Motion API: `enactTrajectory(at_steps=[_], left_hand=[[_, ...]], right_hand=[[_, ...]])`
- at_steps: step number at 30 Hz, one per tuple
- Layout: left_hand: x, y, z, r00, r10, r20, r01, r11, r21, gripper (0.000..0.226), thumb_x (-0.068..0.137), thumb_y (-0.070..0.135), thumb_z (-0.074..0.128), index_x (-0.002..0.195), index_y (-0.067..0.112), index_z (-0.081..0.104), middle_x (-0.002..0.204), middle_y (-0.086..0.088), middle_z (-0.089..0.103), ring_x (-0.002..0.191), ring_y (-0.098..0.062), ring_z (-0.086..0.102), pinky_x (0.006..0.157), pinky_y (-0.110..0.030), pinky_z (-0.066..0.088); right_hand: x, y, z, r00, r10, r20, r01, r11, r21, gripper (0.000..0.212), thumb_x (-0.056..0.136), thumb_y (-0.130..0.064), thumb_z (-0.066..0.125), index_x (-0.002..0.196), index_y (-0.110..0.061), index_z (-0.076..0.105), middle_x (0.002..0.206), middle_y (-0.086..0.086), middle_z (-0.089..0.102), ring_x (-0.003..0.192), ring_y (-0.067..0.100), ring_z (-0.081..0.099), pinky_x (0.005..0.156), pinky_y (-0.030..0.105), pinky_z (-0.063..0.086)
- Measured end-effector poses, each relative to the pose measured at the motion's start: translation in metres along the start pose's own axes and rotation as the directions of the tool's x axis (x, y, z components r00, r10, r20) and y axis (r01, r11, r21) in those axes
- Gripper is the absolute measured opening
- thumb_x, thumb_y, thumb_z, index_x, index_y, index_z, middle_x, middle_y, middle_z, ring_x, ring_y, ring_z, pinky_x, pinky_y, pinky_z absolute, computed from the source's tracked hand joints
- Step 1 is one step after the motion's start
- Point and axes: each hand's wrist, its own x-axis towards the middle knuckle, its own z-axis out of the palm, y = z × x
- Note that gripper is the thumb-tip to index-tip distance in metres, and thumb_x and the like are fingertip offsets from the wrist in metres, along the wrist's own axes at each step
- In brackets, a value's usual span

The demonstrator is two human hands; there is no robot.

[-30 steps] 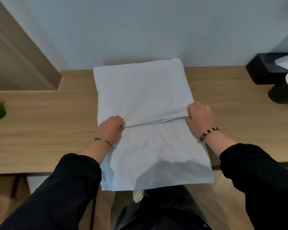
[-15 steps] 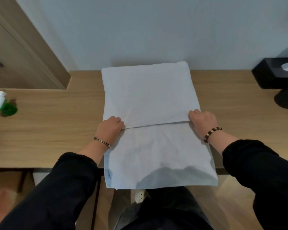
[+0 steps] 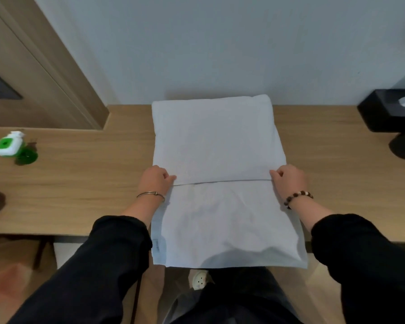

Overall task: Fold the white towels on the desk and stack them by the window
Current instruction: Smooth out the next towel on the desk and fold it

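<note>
**Towel Fold: Both Hands on the Folded Edge**

The left hand (image 3: 156, 181) has its fingers curled narrow and pinches the left end of the folded edge of the white towel (image 3: 215, 141). The right hand (image 3: 289, 180) pinches the right end of that edge in the same way.

One second ago the edge stood raised and slanted between the hands. It now lies flat and nearly straight across the towel.

Both forearms, in black sleeves, reach forward along the towel's two sides with the knuckles up.

The towel lies on the desk (image 3: 80, 183). Its far end meets the wall and its near end overhangs the desk front. A green-and-white bottle (image 3: 9, 143) stands well to the towel's left and a black box (image 3: 384, 108) to its right.
</note>
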Motion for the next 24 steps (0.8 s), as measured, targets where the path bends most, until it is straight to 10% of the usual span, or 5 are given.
enactTrajectory(at_steps=[6, 12, 15, 24], left_hand=[[0.003, 0.001, -0.001, 0.948, -0.319, -0.006, 0.309, 0.924, -0.227, 0.058, 0.072, 0.036, 0.080, 0.110, 0.011, 0.044, 0.103, -0.003, 0.050, 0.092, -0.025, 0.053, 0.069, -0.034, 0.041], [0.014, 0.002, -0.007, 0.898, -0.411, 0.159, 0.432, 0.890, -0.142, 0.078, 0.073, 0.045, 0.077, 0.128, 0.003, 0.042, 0.126, -0.014, 0.054, 0.113, -0.033, 0.053, 0.073, -0.036, 0.041], [0.016, 0.002, -0.012, 0.898, -0.399, 0.185, 0.422, 0.901, -0.101, 0.081, 0.072, 0.046, 0.077, 0.131, 0.002, 0.043, 0.129, -0.013, 0.053, 0.116, -0.033, 0.052, 0.073, -0.034, 0.040], [0.017, 0.002, -0.023, 0.959, -0.246, 0.138, 0.236, 0.968, 0.084, 0.046, 0.074, 0.043, 0.076, 0.103, 0.017, 0.051, 0.105, -0.005, 0.062, 0.084, -0.024, 0.053, 0.068, -0.034, 0.044]], right_hand=[[0.016, -0.010, -0.002, 0.911, 0.393, 0.128, -0.407, 0.798, 0.444, 0.043, 0.080, -0.027, 0.075, 0.111, -0.006, 0.054, 0.095, 0.004, 0.054, 0.087, 0.024, 0.054, 0.071, 0.031, 0.042], [0.034, -0.007, -0.015, 0.812, 0.409, 0.417, -0.580, 0.647, 0.495, 0.066, 0.082, -0.042, 0.071, 0.131, -0.005, 0.047, 0.078, 0.010, 0.057, 0.054, 0.020, 0.054, 0.057, 0.034, 0.054], [0.040, -0.004, -0.013, 0.791, 0.412, 0.452, -0.604, 0.649, 0.463, 0.070, 0.082, -0.044, 0.070, 0.132, -0.003, 0.044, 0.076, 0.011, 0.059, 0.060, 0.021, 0.057, 0.079, 0.042, 0.054], [0.044, -0.003, -0.009, 0.788, 0.391, 0.476, -0.606, 0.630, 0.486, 0.080, 0.076, -0.036, 0.079, 0.137, -0.003, 0.039, 0.084, 0.008, 0.056, 0.065, 0.019, 0.055, 0.082, 0.039, 0.054]])
